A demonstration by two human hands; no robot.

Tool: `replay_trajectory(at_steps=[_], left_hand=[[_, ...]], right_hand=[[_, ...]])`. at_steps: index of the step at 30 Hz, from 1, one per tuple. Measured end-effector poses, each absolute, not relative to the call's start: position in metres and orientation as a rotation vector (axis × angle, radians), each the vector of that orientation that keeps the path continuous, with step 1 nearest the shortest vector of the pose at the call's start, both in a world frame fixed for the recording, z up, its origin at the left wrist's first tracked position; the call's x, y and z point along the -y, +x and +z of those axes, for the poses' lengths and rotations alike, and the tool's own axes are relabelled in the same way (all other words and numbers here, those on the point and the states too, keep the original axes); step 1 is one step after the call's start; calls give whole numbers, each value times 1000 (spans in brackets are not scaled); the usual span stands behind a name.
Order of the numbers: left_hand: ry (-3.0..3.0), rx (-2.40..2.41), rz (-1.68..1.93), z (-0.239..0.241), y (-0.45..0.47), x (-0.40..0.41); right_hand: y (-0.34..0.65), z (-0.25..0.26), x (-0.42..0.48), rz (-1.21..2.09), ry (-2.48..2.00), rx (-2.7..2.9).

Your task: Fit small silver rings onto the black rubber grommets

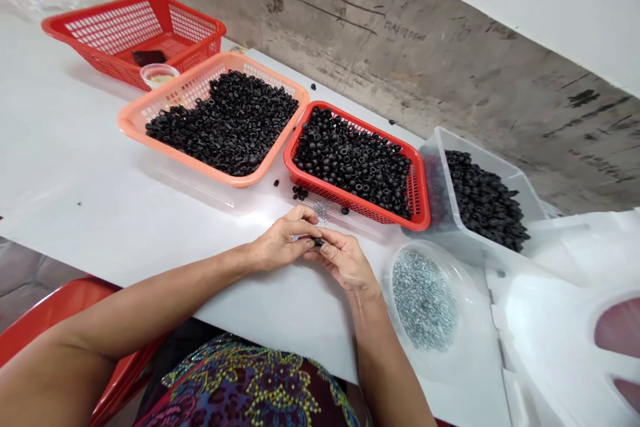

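Note:
My left hand (289, 240) and my right hand (345, 259) meet over the white table, fingertips closed together on a small black part (318, 241). Fingers cover much of that part, so its exact shape is hidden. Just beyond the fingertips lies a little heap of tiny silvery pieces (323, 209). Several loose black parts (300, 193) sit beside the heap. Behind them stands a red basket (421, 203) filled with round black ring-like parts (350, 163). Near my right forearm is a round clear tub (393, 280) of small silvery pieces (425, 300).
Left of the red basket, an orange basket (131, 121) holds small black pieces (225, 123). Farther left are a larger red basket (100, 63) and a small clear cup (159, 75). A clear bin (443, 210) of pointed black parts (483, 203) stands right. A concrete wall (350, 33) backs the table.

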State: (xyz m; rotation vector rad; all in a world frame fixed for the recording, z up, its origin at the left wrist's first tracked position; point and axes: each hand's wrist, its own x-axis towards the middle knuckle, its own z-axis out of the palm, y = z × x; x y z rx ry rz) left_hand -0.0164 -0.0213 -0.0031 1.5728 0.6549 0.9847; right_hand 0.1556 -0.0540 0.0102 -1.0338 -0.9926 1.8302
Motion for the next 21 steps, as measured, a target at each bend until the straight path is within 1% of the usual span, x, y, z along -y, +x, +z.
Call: replay_trajectory(at_steps=[3, 7, 17, 21], left_hand=[[1343, -639, 989, -3, -16, 22], [1165, -555, 836, -1, -15, 24], [1248, -671, 811, -4, -15, 24], [1225, -710, 864, -6, -19, 22]], right_hand=[[153, 9, 54, 1754, -1050, 982], [151, 10, 54, 1674, -1101, 1024], [146, 3, 54, 1544, -1172, 1108], [145, 20, 67, 1366, -1258, 1280]])
